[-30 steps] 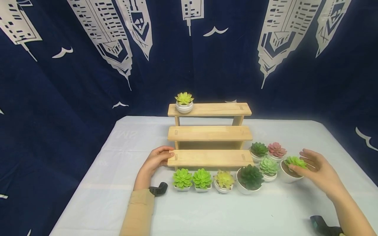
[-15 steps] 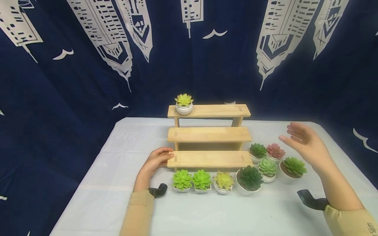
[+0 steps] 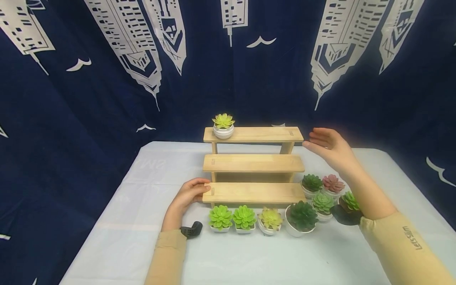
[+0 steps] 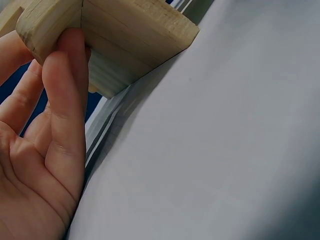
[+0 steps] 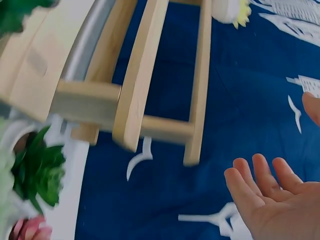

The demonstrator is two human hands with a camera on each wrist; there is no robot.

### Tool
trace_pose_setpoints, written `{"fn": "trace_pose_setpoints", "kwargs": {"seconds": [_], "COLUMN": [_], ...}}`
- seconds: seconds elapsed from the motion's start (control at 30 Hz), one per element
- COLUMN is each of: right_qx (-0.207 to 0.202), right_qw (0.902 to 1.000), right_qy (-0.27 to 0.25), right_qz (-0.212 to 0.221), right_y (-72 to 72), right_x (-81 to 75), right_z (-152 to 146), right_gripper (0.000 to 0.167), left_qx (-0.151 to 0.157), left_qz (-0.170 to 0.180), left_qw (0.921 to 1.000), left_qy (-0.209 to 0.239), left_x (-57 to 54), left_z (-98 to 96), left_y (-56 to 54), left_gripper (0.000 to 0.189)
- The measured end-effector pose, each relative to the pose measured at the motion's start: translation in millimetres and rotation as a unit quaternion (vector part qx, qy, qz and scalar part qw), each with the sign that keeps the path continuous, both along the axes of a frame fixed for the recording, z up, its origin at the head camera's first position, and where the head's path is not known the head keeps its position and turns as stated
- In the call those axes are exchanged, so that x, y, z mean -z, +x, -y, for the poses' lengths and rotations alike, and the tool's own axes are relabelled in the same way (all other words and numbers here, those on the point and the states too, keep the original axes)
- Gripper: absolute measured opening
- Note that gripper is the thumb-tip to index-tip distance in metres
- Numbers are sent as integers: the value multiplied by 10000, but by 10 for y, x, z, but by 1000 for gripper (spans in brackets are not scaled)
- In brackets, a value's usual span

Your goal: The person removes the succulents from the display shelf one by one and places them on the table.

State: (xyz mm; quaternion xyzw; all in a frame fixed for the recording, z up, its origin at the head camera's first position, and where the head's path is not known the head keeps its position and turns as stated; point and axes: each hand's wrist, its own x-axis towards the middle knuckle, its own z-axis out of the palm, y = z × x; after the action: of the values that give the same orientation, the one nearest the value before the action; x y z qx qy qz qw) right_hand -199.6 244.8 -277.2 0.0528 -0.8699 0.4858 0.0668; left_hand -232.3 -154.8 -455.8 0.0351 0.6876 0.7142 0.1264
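Note:
A three-tier wooden plant stand (image 3: pixel 253 163) stands on the table. My left hand (image 3: pixel 187 194) pinches the left end of its lowest board; the left wrist view shows the fingers (image 4: pixel 62 100) at the wood's corner. My right hand (image 3: pixel 331 149) hangs in the air at the right end of the top board, fingers loosely extended, holding nothing. A potted yellow-green succulent (image 3: pixel 223 126) sits at the left end of the top board. In the right wrist view, the hand (image 5: pixel 280 200) is apart from the stand.
Several potted succulents line the stand's front and right: bright green ones (image 3: pixel 244 218), a yellowish one (image 3: pixel 270 218), a large dark green one (image 3: pixel 302 215) and a pink one (image 3: pixel 333 183). The right forearm partly covers another green succulent (image 3: pixel 350 201). A dark blue printed curtain (image 3: pixel 231 87) hangs behind.
My right hand has let go of the green succulent at the far right, risen, and moved left to the stand's top board. My left hand has stayed on the lowest board.

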Motion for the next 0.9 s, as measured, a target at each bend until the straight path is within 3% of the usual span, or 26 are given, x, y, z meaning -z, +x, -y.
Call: {"fn": "trace_pose_setpoints", "kwargs": {"seconds": [0.43, 0.9], "right_qx": [-367, -636], "right_qw": [9990, 9957], "right_qy": [-156, -498], "right_qz": [223, 454], "right_y": [-385, -768], "right_x": [-117, -89], "right_z": [654, 1314], "right_gripper": [77, 84], "left_qx": [75, 63], "left_qz": [-2, -36], "left_qw": [10000, 10000], "left_qy": [0, 27], "left_x": [15, 2], "left_z": [19, 18], "left_y": [-22, -14], "left_gripper": [36, 35]}}
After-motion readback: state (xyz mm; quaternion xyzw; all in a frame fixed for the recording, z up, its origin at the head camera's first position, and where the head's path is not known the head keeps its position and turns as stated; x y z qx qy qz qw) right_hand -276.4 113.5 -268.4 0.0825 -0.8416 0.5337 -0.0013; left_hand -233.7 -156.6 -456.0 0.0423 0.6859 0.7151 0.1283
